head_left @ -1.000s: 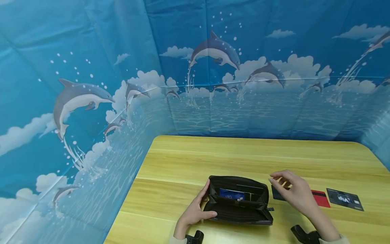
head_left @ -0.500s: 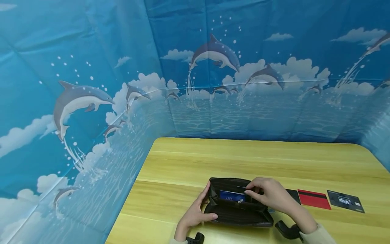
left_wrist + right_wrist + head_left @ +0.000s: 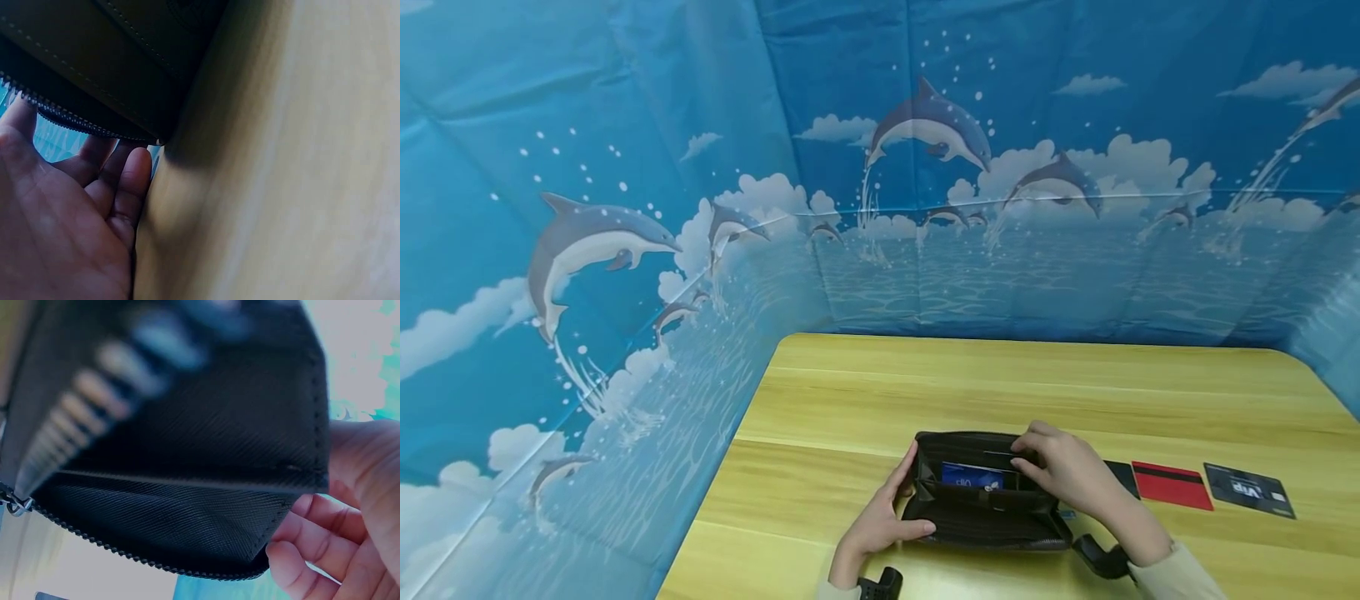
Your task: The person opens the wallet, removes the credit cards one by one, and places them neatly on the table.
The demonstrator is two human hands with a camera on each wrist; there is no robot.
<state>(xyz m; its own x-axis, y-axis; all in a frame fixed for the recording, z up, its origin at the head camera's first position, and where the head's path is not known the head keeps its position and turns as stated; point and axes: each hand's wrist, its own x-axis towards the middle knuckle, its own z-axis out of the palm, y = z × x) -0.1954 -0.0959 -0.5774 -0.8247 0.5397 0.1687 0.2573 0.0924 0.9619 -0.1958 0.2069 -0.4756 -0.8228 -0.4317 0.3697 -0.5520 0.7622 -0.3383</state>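
A black zip-around wallet [image 3: 985, 529] lies unzipped on the table, its pockets facing up. A blue card [image 3: 972, 477] sticks out of an inner pocket, and the thin edge of another card [image 3: 997, 452] shows in a slot behind it. My left hand [image 3: 883, 518] holds the wallet's left end, thumb over the front edge and fingers along the side. At the far right corner my right hand [image 3: 1070, 468] grips the wallet's back panel between thumb and fingers. In the right wrist view the fingers [image 3: 322, 544] curl at the zipped edge, with the thumb partly hidden.
Right of the wallet lie a dark card [image 3: 1123, 477] partly behind the right hand, a red card [image 3: 1172, 485] with a black stripe and a black VIP card [image 3: 1249, 490]. A dolphin-print curtain [image 3: 925, 267] hangs round the wooden table [image 3: 1000, 383].
My right hand came left from above the loose cards to the wallet's inner slots, then shifted slightly right to its back corner. The left hand kept its hold on the wallet.
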